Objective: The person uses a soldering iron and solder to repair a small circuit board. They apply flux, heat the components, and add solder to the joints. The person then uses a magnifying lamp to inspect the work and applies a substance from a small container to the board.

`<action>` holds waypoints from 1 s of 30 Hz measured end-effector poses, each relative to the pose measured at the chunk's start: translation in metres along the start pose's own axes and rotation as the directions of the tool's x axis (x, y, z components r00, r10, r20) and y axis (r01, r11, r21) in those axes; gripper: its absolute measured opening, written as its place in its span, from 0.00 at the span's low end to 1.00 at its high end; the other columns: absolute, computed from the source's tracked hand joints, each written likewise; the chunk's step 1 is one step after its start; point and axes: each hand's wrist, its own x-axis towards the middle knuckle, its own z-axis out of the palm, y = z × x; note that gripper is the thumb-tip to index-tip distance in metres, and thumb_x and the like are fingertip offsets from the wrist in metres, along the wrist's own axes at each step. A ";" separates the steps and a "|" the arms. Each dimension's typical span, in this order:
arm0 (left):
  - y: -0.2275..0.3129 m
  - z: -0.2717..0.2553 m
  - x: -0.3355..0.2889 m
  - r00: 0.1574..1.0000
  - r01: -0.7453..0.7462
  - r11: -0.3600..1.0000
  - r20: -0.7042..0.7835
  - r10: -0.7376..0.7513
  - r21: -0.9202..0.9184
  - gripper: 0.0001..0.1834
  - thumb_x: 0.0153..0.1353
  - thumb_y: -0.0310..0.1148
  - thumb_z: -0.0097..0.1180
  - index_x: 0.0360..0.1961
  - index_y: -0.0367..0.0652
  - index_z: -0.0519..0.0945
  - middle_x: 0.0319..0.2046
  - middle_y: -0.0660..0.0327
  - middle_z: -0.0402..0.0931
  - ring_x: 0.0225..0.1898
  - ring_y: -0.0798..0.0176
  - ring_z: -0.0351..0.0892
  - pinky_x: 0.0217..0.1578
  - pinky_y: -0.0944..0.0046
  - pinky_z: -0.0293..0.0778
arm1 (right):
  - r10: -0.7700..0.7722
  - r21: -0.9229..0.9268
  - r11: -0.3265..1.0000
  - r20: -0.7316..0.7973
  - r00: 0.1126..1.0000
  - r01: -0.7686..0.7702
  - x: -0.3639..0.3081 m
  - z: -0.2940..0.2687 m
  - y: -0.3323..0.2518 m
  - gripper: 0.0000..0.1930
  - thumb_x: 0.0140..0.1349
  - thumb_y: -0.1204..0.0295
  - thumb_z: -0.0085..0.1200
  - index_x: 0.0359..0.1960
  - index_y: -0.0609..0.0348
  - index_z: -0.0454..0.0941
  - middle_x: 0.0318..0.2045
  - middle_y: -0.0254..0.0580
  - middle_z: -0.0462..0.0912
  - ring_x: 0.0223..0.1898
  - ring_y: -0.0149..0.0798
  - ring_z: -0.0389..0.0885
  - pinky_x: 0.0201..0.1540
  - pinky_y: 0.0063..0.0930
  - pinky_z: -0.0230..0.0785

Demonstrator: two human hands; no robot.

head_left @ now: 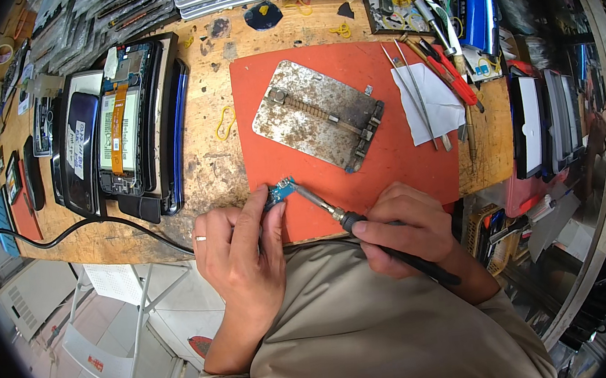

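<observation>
Between the thumb and fingers of my left hand (238, 244) is a small blue circuit board (279, 191), held over the near left part of an orange-red mat (419, 166). My right hand (407, 230) grips a soldering iron (351, 221) by its black handle. The iron's metal tip points up and left and meets, or nearly meets, the board's right end; contact is too small to tell. Beyond both hands a worn metal board holder (318, 117) lies slanted on the mat, with nothing clamped that I can make out.
Tweezers (419, 95) rest on white paper (438, 105) at the mat's right, beside red-handled pliers (450, 74). An opened phone (123, 127) and other phone parts stand at left. A black cable (92, 221) crosses the table's left front. Bagged parts (101, 22) are piled behind.
</observation>
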 end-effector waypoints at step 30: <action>0.000 0.000 -0.001 1.000 0.005 1.000 0.003 -0.005 -0.008 0.19 0.58 0.29 0.80 0.51 0.41 0.93 0.29 0.61 0.71 0.33 0.56 0.70 0.36 0.55 0.67 | -0.010 0.003 1.000 0.006 1.000 0.010 0.000 0.000 0.001 0.18 0.56 0.82 0.68 0.50 0.63 0.89 0.33 0.42 0.83 0.28 0.41 0.84 0.31 0.34 0.79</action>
